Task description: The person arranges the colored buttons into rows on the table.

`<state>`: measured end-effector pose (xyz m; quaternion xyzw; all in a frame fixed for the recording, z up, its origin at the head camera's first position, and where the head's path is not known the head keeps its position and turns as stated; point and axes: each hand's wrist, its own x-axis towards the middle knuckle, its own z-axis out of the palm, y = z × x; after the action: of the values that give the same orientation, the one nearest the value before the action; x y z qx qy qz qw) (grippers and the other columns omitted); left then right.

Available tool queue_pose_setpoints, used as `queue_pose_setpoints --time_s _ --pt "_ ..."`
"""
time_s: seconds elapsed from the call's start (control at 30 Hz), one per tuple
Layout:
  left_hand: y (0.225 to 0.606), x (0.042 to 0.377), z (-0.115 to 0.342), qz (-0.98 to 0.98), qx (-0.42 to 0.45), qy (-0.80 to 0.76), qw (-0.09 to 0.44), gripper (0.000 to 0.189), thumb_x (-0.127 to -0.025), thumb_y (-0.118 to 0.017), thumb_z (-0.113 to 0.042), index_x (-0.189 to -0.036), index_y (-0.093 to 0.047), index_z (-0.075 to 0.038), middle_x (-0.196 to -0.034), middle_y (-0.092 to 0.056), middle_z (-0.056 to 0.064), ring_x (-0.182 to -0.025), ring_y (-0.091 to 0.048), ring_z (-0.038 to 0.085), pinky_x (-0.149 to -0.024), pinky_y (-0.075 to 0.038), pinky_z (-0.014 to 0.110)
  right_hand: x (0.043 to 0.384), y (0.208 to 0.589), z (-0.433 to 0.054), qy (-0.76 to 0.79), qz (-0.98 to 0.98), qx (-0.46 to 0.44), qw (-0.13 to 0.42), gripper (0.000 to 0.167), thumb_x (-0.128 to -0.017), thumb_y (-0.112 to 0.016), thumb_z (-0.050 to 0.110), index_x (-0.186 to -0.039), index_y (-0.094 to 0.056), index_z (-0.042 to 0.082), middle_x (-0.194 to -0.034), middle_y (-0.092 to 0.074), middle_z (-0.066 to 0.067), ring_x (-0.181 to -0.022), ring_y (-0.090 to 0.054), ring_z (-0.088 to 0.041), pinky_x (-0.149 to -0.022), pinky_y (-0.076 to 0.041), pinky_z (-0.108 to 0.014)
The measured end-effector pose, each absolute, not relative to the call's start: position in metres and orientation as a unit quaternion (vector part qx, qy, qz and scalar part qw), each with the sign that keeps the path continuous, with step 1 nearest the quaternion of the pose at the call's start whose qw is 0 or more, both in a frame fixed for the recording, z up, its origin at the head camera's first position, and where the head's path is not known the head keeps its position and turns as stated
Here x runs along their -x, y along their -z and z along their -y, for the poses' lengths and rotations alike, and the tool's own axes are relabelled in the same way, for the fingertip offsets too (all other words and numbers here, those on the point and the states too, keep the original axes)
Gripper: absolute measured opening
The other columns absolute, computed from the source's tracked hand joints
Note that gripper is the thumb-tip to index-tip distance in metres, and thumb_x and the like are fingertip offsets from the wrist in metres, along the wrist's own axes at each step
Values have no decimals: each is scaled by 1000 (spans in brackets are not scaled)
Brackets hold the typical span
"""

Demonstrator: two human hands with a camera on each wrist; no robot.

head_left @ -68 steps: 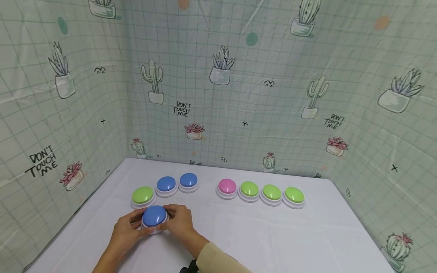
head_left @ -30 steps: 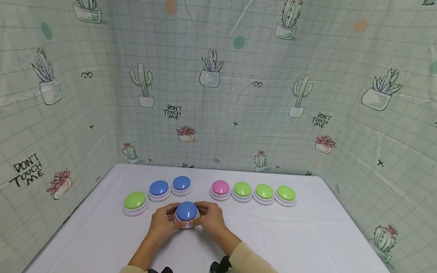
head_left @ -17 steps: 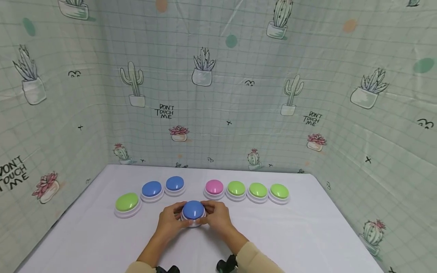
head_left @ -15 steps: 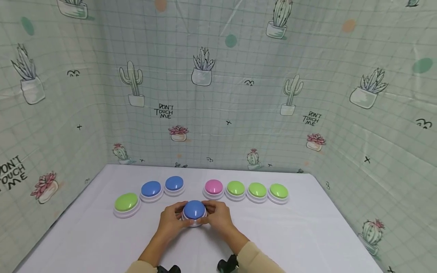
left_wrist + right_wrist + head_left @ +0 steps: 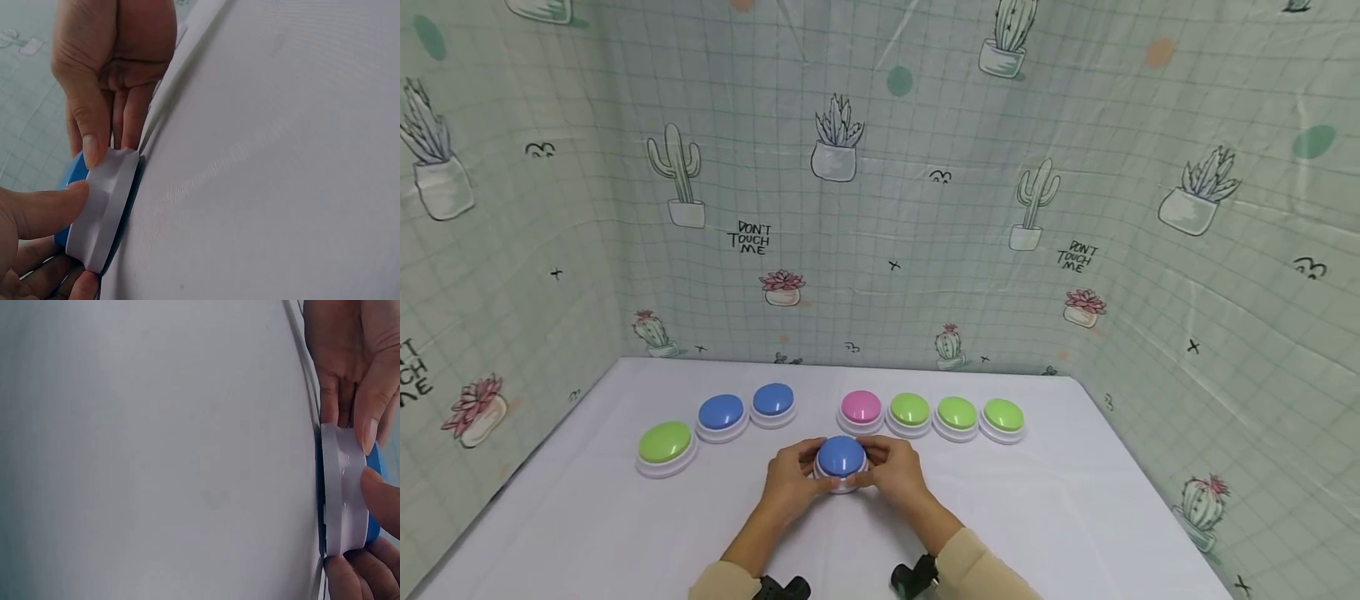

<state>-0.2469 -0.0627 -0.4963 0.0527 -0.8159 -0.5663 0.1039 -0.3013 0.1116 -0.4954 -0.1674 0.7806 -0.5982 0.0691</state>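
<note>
A blue dome push button (image 5: 841,456) on a round white base is held between both hands, in front of the pink push button (image 5: 861,407). My left hand (image 5: 792,482) grips the base from the left, its thumb at the near side. From the right, my right hand (image 5: 901,475) grips the same base, thumb also in front. Both wrist views show the thumbs nearly meeting on the white base (image 5: 103,206), with fingers curled round its sides. That base is at or just above the white cloth; I cannot tell whether it touches.
To the left stand a green button (image 5: 665,442) and two blue buttons (image 5: 721,412). Several green buttons (image 5: 957,413) continue the row right of the pink one. Cactus-printed cloth walls (image 5: 880,208) enclose the back and sides of the white table (image 5: 1060,533).
Both hands have carried the blue button rightward, from in front of the left green button to just before the pink one. The head view has turned slightly right. The other buttons stay in place.
</note>
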Motion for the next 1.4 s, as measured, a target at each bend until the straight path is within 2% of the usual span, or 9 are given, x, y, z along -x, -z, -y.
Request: queue_pose_setpoints --time_s 0.7,1.1,1.4 --pt "496 253 46 816 -46 566 105 66 -76 -88 9 -136 -63 10 -133 -65 29 -128 -62 45 -106 -54 49 306 494 -127 603 -780 158 65 60 -70 -85 -17 -127 -68 -11 -127 -70 -28 -126 -65 -41 -106 -54 -45" --pt "499 255 45 806 -47 582 100 65 -75 -89 8 -135 -65 6 -131 -67 25 -126 -63 42 -107 -54 47 308 489 -131 591 -788 147 87 60 -71 -84 -19 -128 -67 -11 -127 -70 -27 -127 -64 -40 -107 -54 -44" --pt "499 258 43 794 -55 601 81 64 -75 -89 9 -135 -66 4 -129 -69 24 -124 -65 41 -106 -55 48 313 487 -140 569 -804 137 108 61 -71 -87 -14 -129 -67 -9 -127 -71 -24 -126 -66 -37 -109 -53 -46"
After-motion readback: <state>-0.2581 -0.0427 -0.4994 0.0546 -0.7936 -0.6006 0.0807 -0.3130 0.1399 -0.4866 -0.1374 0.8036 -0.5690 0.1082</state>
